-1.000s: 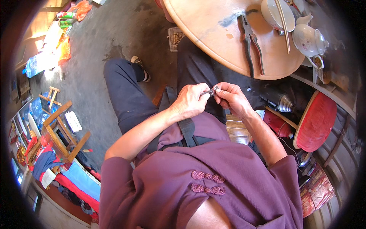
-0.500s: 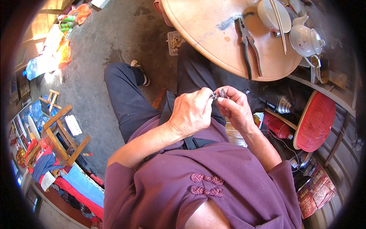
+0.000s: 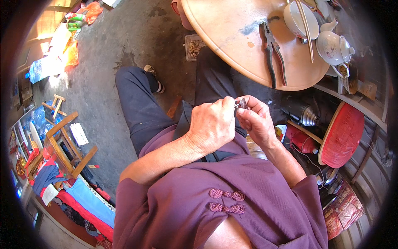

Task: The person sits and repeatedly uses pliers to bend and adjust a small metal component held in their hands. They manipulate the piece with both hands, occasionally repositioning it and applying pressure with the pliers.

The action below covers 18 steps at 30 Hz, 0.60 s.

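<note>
Above my lap my two hands meet around a small metal piece (image 3: 237, 104), whose kind I cannot make out. My left hand (image 3: 211, 123) is closed, back upward, with its fingertips pinching the silvery end; its fingers are partly hidden. From the other side, my right hand (image 3: 257, 118) pinches a small dark, shiny part (image 3: 243, 103) between thumb and fingers. Whether the two parts are joined is too small to tell. A black strap (image 3: 183, 120) lies over my lap beside my left hand. Pliers (image 3: 269, 52) with dark handles rest on the round table (image 3: 232, 31).
A white bowl (image 3: 292, 23) with chopsticks (image 3: 306, 33) across it and a white teapot (image 3: 333, 47) stand on the table's right part. Under and beside it are a metal flask (image 3: 309, 115) and a red round stool (image 3: 344, 135). A wooden frame (image 3: 62, 145) stands at the left.
My left hand has moved slightly right, closer to my right hand, and covers more of the metal piece. The whole view has shifted a little.
</note>
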### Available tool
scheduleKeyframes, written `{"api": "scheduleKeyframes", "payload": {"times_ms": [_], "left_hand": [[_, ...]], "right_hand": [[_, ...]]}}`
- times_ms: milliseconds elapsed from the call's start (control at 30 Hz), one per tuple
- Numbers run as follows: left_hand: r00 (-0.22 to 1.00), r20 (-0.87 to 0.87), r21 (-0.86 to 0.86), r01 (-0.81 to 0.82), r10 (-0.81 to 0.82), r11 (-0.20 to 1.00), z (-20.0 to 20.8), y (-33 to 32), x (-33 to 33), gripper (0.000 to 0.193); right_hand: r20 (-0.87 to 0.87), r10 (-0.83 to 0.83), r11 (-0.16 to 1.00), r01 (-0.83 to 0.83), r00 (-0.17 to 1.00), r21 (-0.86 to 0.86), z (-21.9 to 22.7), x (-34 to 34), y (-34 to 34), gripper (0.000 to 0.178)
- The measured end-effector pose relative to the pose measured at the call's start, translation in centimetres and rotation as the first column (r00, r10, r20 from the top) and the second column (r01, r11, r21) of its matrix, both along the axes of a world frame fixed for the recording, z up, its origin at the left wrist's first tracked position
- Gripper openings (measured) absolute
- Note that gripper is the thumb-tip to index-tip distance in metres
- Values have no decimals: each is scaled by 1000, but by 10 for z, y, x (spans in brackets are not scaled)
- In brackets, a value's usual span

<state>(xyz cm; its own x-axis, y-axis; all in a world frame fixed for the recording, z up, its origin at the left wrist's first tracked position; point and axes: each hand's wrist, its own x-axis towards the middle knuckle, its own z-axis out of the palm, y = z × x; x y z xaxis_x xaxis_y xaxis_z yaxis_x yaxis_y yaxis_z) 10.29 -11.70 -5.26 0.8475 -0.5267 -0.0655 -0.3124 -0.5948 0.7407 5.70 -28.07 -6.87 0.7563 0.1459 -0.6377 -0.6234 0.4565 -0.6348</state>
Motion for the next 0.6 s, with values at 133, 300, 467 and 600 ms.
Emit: {"api": "scheduleKeyframes", "payload": {"times_ms": [133,300,467,600], "left_hand": [[1000,1,-20,-10,10,1000,0,0,2,8],[995,-33,-127,-92,89,988,-7,3,4,8],[995,36,-185,-82,90,979,-9,6,5,11],[992,96,-197,-58,78,979,-8,9,5,16]], "right_hand": [[-92,-106,985,117,990,126,0,-1,8,15],[-194,-203,962,232,960,144,6,-5,20,11],[-230,-154,949,208,961,235,12,1,25,10],[-165,-153,945,193,974,263,13,3,25,9]]}}
